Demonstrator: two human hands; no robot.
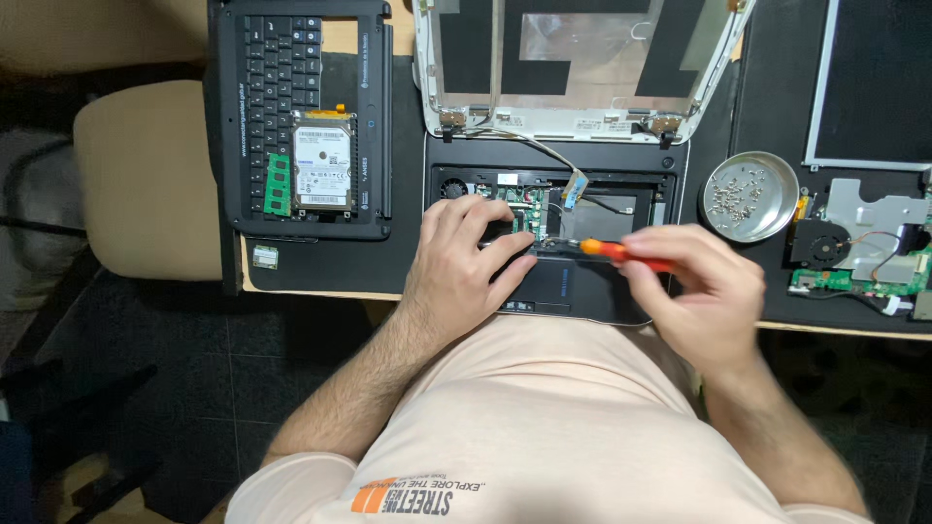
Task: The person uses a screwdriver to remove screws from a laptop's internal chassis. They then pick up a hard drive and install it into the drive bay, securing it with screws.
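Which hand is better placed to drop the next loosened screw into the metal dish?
Right, probably. The right hand already holds the orange screwdriver and is nearer the screw dish. The left hand rests flat on the opened laptop base, farther from the dish.

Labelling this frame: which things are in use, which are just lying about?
In use: left hand pressing the opened laptop base; right hand holding the orange-handled screwdriver.

Lying about: keyboard panel, hard drive, green memory stick, screw dish, fan assembly.
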